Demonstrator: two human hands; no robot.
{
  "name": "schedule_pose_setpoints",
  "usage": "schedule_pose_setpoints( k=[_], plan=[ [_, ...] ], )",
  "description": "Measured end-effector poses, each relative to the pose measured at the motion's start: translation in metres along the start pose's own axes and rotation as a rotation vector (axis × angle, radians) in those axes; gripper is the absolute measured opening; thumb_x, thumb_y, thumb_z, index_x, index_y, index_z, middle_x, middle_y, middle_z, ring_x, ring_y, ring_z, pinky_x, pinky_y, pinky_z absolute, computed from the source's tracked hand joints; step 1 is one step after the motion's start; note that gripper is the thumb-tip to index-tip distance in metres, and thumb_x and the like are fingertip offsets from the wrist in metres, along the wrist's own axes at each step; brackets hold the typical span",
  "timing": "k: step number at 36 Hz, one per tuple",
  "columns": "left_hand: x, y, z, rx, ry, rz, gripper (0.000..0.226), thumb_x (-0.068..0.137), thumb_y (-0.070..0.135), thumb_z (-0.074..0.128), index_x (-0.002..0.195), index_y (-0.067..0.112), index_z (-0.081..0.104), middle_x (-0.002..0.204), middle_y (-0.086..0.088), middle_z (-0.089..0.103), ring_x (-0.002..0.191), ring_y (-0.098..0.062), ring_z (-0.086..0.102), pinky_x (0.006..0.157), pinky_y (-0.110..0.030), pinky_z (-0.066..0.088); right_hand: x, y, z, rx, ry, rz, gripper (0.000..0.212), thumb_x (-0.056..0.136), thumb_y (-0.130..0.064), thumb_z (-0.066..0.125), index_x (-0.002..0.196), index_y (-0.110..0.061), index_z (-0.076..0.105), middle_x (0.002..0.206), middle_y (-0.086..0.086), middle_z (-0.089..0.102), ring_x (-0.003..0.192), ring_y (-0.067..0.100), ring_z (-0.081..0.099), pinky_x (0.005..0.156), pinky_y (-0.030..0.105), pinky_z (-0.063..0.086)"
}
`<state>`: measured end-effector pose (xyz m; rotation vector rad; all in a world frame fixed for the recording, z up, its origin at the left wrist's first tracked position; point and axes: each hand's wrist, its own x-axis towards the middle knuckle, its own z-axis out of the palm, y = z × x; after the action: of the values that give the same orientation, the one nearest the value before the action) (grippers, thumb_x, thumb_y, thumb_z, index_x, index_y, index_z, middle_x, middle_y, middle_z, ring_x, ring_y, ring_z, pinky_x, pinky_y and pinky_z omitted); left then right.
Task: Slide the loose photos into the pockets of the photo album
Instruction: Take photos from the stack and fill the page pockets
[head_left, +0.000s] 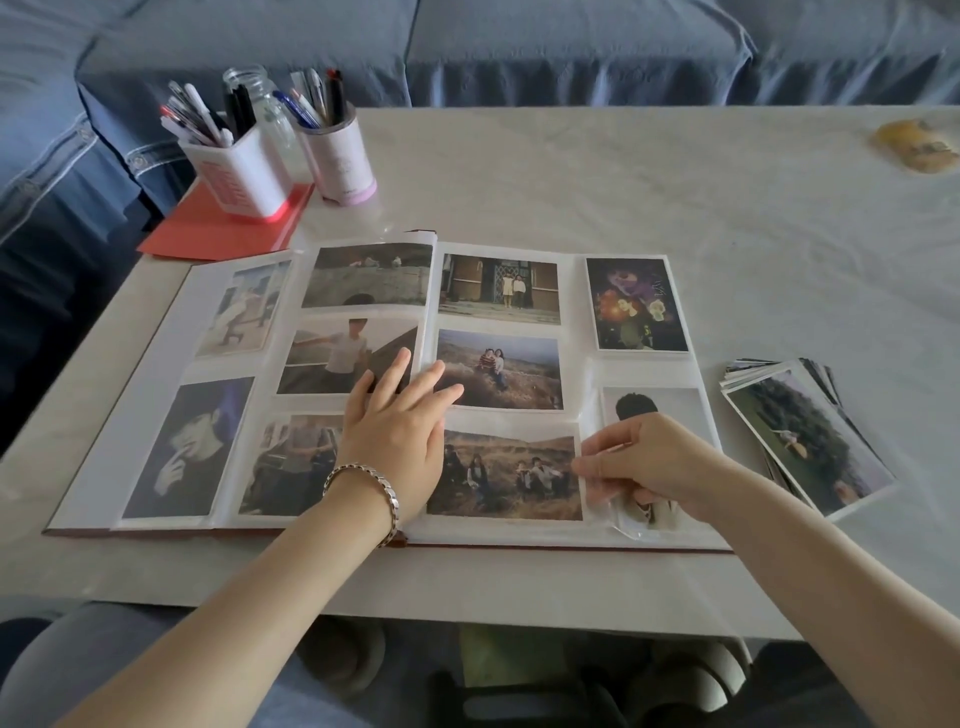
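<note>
Nearest, the right hand (649, 462) has its grip pinched at the right edge of a field photo (498, 473) in the near pocket, probably seating it; whether it nips print or clear film is hard to tell, and it hides much of a portrait photo (654, 402); the left hand (395, 441) lies flat, fingers spread, likely pinning the album (88, 499) open; the stack of loose photos (805, 441) waits on the surface (675, 182), right.

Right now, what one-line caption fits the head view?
Left hand flat on the photo album, right hand pinching a landscape photo at its pocket; loose photos stacked alongside.
</note>
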<state>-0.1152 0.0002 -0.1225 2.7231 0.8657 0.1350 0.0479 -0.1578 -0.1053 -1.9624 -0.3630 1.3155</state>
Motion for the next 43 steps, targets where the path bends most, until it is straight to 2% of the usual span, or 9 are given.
schedule_pose_setpoints(
  k=[6,11,18,23,26,29,33,37,43],
  plan=[
    [0.000,0.000,0.000,0.008,-0.006,-0.004,0.043,0.099,0.017,0.031,0.137,0.034,0.043,0.153,0.014,0.022,0.145,-0.013,-0.001,0.115,-0.034,-0.008,0.000,-0.001,-0.002,-0.039,-0.034,-0.006,0.011,0.078,-0.006,0.072,0.080,0.002,0.064,0.056,0.009,0.066,0.041,0.008,0.058,0.038,0.015,0.021],
    [0.001,0.001,0.000,0.004,-0.002,-0.007,0.043,0.099,0.017,0.031,0.137,0.032,0.044,0.153,0.013,0.020,0.145,-0.013,-0.001,0.115,-0.034,-0.008,0.001,-0.003,0.005,-0.069,-0.041,-0.006,0.015,0.075,-0.013,0.075,0.080,0.000,0.070,0.063,0.012,0.069,0.049,0.013,0.059,0.043,0.018,0.027],
    [0.001,-0.002,0.002,-0.005,0.001,-0.006,0.043,0.100,0.018,0.029,0.137,0.032,0.044,0.154,0.013,0.019,0.145,-0.012,-0.001,0.115,-0.033,-0.008,0.002,-0.006,0.010,-0.087,-0.115,0.031,0.020,0.079,-0.014,0.072,0.088,0.004,0.069,0.068,0.010,0.070,0.046,0.008,0.059,0.042,0.016,0.034],
    [0.001,-0.003,0.004,-0.036,0.028,0.011,0.054,0.090,0.027,0.017,0.133,0.031,0.050,0.148,0.012,0.032,0.145,-0.015,0.007,0.115,-0.035,-0.004,-0.002,-0.003,0.004,0.031,-0.047,0.054,0.019,0.094,-0.014,0.055,0.092,0.002,0.066,0.068,0.013,0.067,0.049,0.012,0.063,0.041,0.016,0.043],
    [0.001,-0.005,0.003,-0.048,0.020,0.016,0.044,0.098,0.017,0.025,0.134,0.029,0.049,0.147,0.013,0.034,0.145,-0.013,0.005,0.115,-0.034,-0.005,-0.004,-0.003,0.001,0.045,0.047,0.094,0.035,0.096,-0.031,0.048,0.088,-0.004,0.067,0.061,0.003,0.063,0.046,0.010,0.059,0.043,0.016,0.043],
    [0.001,-0.006,0.002,-0.067,0.026,0.020,0.046,0.096,0.003,0.036,0.132,0.026,0.051,0.146,0.013,0.037,0.145,-0.011,0.004,0.114,-0.031,-0.007,-0.009,-0.001,0.001,-0.009,0.072,0.010,0.030,0.088,-0.030,0.063,0.082,-0.001,0.068,0.059,0.004,0.066,0.045,0.011,0.055,0.046,0.017,0.042],
    [0.001,-0.006,0.001,-0.071,0.029,0.017,0.050,0.094,-0.002,0.037,0.133,0.027,0.050,0.145,0.014,0.037,0.144,-0.010,0.002,0.113,-0.028,-0.009,-0.010,0.005,0.007,-0.130,0.167,-0.060,0.018,0.079,-0.023,0.073,0.071,-0.008,0.070,0.060,0.007,0.069,0.052,0.018,0.058,0.057,0.030,0.053],
    [0.001,-0.004,0.001,-0.065,0.026,0.007,0.050,0.095,-0.001,0.036,0.134,0.028,0.048,0.146,0.015,0.035,0.144,-0.010,0.001,0.114,-0.029,-0.009,-0.012,0.002,0.012,-0.152,0.249,-0.091,0.018,0.078,-0.023,0.074,0.068,-0.008,0.071,0.070,0.014,0.071,0.077,0.045,0.065,0.075,0.049,0.056],
    [0.001,-0.002,0.000,-0.068,0.020,-0.005,0.049,0.095,0.000,0.038,0.134,0.027,0.049,0.146,0.014,0.035,0.145,-0.011,0.002,0.115,-0.031,-0.007,-0.016,0.002,0.012,-0.050,0.249,-0.098,0.014,0.079,-0.015,0.073,0.071,-0.004,0.070,0.065,0.008,0.071,0.082,0.044,0.066,0.080,0.053,0.054]
  ],
)
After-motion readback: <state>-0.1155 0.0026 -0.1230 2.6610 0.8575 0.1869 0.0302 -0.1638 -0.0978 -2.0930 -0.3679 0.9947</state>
